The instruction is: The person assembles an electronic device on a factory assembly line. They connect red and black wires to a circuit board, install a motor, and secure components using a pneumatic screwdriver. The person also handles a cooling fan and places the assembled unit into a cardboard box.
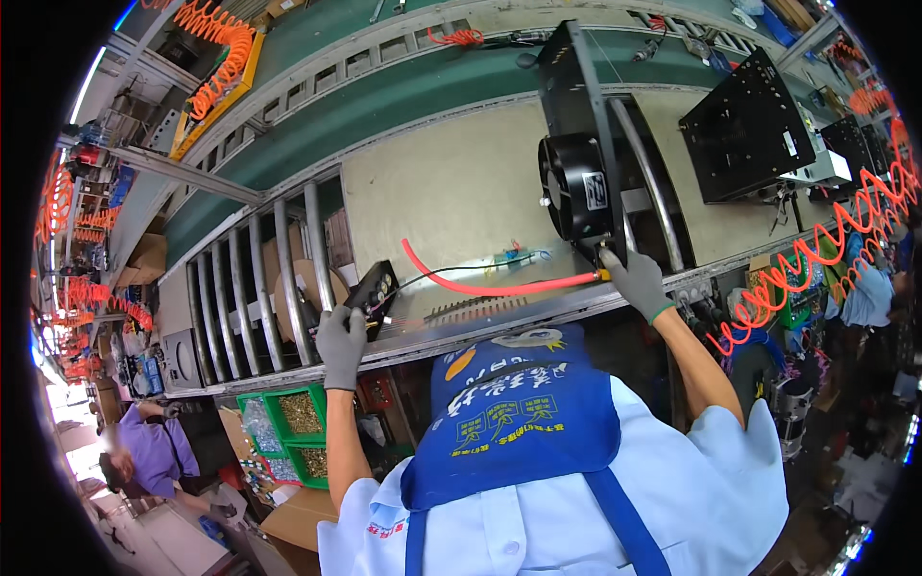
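My left hand (pixel 343 346), in a grey glove, is closed at the edge of a small upright black panel (pixel 373 293) with a dark cable leading from it. My right hand (pixel 638 284), gloved too, grips the lower end of a tall black metal panel (pixel 588 106) beside a brass-coloured fitting (pixel 604 275). A round black fan (pixel 573 187) is mounted on that tall panel. From the fitting a red hose (pixel 499 289) curves left, its far end loose. Between my hands lies a shiny slotted metal sheet (pixel 480 307), with thin coloured wires (pixel 514 256) above it.
Metal rollers (pixel 252 288) run along the line at left. Another black panel unit (pixel 744 130) stands at right. Orange coiled air hoses (pixel 797 288) hang at right. Green bins (pixel 298 413) of small hardware sit below left. A person in purple (pixel 158 451) is at far left.
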Motion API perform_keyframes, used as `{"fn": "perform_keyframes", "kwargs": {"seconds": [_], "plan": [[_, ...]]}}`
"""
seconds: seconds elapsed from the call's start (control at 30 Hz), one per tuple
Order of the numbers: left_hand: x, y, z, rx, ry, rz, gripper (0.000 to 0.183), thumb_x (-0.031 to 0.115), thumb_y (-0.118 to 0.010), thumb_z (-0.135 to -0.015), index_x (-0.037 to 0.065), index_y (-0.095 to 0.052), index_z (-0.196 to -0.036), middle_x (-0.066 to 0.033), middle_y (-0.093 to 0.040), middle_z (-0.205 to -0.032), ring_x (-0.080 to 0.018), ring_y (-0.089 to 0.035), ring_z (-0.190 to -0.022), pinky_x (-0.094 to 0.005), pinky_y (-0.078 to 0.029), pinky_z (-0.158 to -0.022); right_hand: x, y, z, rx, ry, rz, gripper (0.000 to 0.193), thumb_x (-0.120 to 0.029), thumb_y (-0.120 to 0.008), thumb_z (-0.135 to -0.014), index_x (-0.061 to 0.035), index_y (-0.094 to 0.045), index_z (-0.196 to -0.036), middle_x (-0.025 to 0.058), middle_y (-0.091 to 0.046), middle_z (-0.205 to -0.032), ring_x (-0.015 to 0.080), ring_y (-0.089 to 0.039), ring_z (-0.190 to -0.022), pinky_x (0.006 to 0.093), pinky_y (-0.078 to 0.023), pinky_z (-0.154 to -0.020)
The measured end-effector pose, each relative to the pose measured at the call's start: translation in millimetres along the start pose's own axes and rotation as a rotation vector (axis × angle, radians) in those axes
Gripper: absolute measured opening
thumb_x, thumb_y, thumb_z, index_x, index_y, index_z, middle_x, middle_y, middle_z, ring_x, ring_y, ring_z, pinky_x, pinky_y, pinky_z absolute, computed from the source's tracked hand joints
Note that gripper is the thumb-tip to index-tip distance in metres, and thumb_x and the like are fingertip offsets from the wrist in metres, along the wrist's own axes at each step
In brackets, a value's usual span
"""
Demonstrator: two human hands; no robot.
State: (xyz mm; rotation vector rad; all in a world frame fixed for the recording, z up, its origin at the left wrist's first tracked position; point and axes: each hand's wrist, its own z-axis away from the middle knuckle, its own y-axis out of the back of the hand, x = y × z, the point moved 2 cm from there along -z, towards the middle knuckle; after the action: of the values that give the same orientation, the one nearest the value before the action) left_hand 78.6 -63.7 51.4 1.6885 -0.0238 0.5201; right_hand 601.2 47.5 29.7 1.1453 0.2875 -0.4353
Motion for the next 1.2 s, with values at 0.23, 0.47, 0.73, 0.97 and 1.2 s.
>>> {"fn": "perform_keyframes", "kwargs": {"seconds": [0.23,0.47,0.73,0.97,1.2], "plan": [[-1,11,-1,-0.094,0.121,-0.128,0.028,0.031,-0.065,-0.090,0.003,-0.066,-0.088,-0.0211,-0.063,-0.084,-0.0405,-0.064,-0.079,-0.0495,-0.050,-0.071,-14,4,-17,-0.107,0.017,0.088,0.067,-0.065,-0.047,-0.093,-0.0047,-0.075,-0.090,0.0215,-0.071,-0.087,0.0408,-0.069,-0.091,0.0491,-0.051,-0.081],[-1,11,9,-0.095,0.047,-0.251,0.038,0.031,-0.069,-0.087,0.008,-0.063,-0.116,-0.0186,-0.064,-0.097,-0.0397,-0.064,-0.090,-0.0501,-0.051,-0.076,-40,19,-9,0.148,0.170,0.175,0.052,-0.050,-0.062,-0.090,-0.0030,-0.069,-0.110,0.0189,-0.069,-0.102,0.0378,-0.066,-0.098,0.0477,-0.052,-0.085],[61,-21,-65,-0.613,-0.133,-0.435,0.066,0.044,-0.074,-0.078,0.005,-0.058,-0.129,-0.0201,-0.065,-0.115,-0.0372,-0.064,-0.107,-0.0484,-0.051,-0.092,-138,12,-120,0.137,0.661,0.239,0.048,-0.037,-0.067,-0.088,-0.0009,-0.063,-0.120,0.0203,-0.065,-0.117,0.0373,-0.063,-0.109,0.0467,-0.052,-0.091],[43,-125,-99,-1.370,-0.103,-1.017,0.055,0.042,-0.076,-0.074,0.009,-0.072,-0.118,-0.0111,-0.071,-0.120,-0.0315,-0.071,-0.104,-0.0561,-0.056,-0.085,-177,-54,-240,-0.494,0.316,0.845,0.038,-0.024,-0.057,-0.086,-0.0063,-0.072,-0.116,0.0145,-0.070,-0.122,0.0350,-0.068,-0.110,0.0431,-0.054,-0.089],[-46,-142,-128,-1.411,0.016,-1.107,0.035,0.026,-0.073,-0.074,0.010,-0.078,-0.105,-0.0076,-0.076,-0.103,-0.0285,-0.074,-0.089,-0.0523,-0.060,-0.071,-148,-106,-288,-0.485,0.332,0.720,0.039,-0.014,-0.059,-0.083,-0.0043,-0.071,-0.118,0.0210,-0.067,-0.126,0.0365,-0.066,-0.115,0.0456,-0.053,-0.095]]}}
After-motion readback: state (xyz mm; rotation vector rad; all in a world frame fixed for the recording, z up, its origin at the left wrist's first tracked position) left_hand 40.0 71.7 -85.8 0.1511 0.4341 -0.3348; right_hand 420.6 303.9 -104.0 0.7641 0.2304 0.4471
